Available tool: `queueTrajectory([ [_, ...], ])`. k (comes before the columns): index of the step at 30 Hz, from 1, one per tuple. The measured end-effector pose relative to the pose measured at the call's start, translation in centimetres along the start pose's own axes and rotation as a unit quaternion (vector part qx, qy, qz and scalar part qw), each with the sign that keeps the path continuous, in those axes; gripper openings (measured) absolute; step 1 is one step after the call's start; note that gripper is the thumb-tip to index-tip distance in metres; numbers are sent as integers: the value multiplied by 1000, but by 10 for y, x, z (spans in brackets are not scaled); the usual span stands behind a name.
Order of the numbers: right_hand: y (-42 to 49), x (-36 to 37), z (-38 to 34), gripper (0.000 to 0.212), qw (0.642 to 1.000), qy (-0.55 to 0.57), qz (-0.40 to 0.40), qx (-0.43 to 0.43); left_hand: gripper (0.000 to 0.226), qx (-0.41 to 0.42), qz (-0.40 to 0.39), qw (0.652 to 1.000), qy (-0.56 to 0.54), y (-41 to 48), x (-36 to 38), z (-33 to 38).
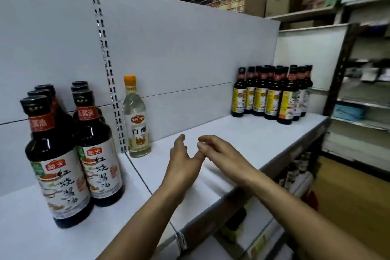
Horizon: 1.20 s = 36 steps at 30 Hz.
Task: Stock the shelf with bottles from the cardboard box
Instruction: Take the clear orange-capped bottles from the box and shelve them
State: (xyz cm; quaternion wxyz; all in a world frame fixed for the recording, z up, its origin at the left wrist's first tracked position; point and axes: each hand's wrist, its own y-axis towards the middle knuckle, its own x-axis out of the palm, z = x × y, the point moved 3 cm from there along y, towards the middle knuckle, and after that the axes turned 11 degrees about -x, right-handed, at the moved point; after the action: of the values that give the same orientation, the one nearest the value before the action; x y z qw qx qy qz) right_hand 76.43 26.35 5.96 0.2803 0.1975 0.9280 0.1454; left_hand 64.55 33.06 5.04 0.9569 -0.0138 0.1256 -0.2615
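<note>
At far left, upright on the white shelf [263, 133], two short rows of dark soy sauce bottles [63, 154], caps up, long axes vertical, the rear ones mostly hidden behind the front pair. Just right of the slotted rail [109, 74], one clear vinegar bottle [137, 120], orange cap up, near the back panel. Then bare shelf, wide open room out to the front edge. Over that gap, the left hand [182, 162], fingers loosely straight, holding nothing. Touching its thumb, the right hand [219, 151], fingers lightly bent, also holding nothing. Far right, near the shelf's end, a tight cluster of dark bottles [272, 95], upright, back rows half hidden. Below the front edge, blurred lower bottles [295, 173] and a brown cardboard box [348, 196], cut off and hard to make out.
</note>
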Motion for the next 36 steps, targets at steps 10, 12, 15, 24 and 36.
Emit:
queueTrajectory([
  [10,-109,-107,37,29,981,-64,175,44,72,73,-150,985,53,-32,119,12],
  [12,-137,-124,49,31,977,-80,188,66,70,82,-188,976,67,-35,146,5],
  [15,-181,-146,71,36,969,-89,205,107,70,91,-235,963,92,-45,190,-3],
  [24,-285,-203,147,38,949,-68,211,225,70,20,-322,933,160,-82,315,-58],
  [36,-399,-195,282,29,924,28,145,353,55,-82,-361,891,263,-128,406,-182],
])
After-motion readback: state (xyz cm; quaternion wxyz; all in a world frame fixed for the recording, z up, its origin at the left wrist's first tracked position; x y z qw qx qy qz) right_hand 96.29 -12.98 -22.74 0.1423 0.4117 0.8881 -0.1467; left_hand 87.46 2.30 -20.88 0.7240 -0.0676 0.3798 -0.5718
